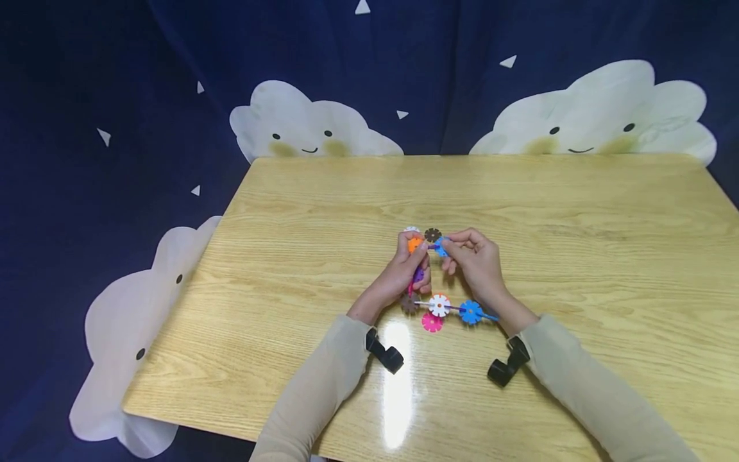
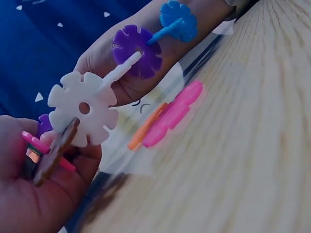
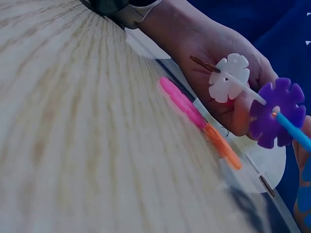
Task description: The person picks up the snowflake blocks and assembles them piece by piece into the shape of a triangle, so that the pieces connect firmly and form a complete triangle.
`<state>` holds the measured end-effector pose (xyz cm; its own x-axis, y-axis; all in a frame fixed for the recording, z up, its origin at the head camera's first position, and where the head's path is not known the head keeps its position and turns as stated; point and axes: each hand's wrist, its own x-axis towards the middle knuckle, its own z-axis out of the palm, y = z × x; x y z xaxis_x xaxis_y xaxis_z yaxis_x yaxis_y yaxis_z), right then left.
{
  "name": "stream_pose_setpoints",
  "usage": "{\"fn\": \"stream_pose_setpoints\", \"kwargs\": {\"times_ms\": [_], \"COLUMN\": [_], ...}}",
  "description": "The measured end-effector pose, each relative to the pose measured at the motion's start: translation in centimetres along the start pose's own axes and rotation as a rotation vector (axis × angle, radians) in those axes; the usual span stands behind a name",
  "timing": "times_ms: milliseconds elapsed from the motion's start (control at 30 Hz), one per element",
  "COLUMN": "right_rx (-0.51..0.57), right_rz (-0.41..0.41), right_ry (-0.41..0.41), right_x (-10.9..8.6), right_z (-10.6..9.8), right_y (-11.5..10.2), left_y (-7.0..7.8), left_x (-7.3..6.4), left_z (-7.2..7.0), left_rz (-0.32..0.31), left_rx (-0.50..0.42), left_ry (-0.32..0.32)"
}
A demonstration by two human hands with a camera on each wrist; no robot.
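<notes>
Notched plastic snowflake discs are slotted edge to edge into a bent chain. My left hand grips it, thumb over an orange disc and fingers around the part with a purple disc. My right hand pinches a blue disc between thumb and fingertips, close to the left thumb. Nearer my body the chain runs rightward from a brown disc through a white disc and a purple disc to another blue disc, raised over the table in the left wrist view.
Loose on the wooden table lie a pink disc and an orange disc, beneath the chain. Beyond my hands are a dark brown disc and a white disc. A dark blue curtain with cloud shapes borders the table.
</notes>
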<state>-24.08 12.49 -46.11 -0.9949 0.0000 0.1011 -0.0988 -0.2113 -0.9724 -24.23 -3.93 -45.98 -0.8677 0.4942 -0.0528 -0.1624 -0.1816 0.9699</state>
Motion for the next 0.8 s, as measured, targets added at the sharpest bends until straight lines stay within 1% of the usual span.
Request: {"fn": "stream_pose_setpoints", "kwargs": {"times_ms": [67,133,200,267,300,400,467,533,667,733,800], "right_rx": [-0.014,-0.036,-0.085,-0.184,-0.254,-0.524,-0.691,-0.818,-0.979,-1.019,-1.028], "right_rz": [0.003,0.008,-0.002,-0.044,-0.070,-0.163,-0.197,-0.216,-0.212,-0.203,-0.194], "right_ry": [-0.019,-0.051,-0.068,-0.059,-0.044,-0.001,-0.010,-0.053,-0.147,-0.172,-0.180], "right_x": [0.0,0.0,0.2,0.6,0.9,2.0,2.7,3.3,4.0,4.2,4.2], "right_z": [0.1,0.0,-0.3,-0.8,-1.1,-1.9,-2.1,-2.1,-1.7,-1.5,-1.4], "right_y": [0.0,-0.1,-0.1,0.0,0.2,0.8,1.2,1.5,1.7,1.7,1.6], "left_y": [0.0,0.0,0.0,0.1,0.1,0.1,0.1,0.1,0.1,0.1,0.1], "left_x": [0.0,0.1,0.1,0.1,0.1,0.0,0.0,-0.1,-0.1,-0.1,-0.1], "left_z": [-0.1,-0.2,-0.2,-0.3,-0.3,-0.5,-0.5,-0.5,-0.5,-0.5,-0.4], "left_rz": [0.003,0.014,0.032,0.049,0.059,0.076,0.083,0.082,0.074,0.075,0.079], "left_rx": [-0.016,-0.039,-0.067,-0.083,-0.089,-0.107,-0.115,-0.119,-0.100,-0.087,-0.073], "left_ry": [0.020,0.055,0.091,0.123,0.134,0.155,0.160,0.158,0.146,0.144,0.147]}}
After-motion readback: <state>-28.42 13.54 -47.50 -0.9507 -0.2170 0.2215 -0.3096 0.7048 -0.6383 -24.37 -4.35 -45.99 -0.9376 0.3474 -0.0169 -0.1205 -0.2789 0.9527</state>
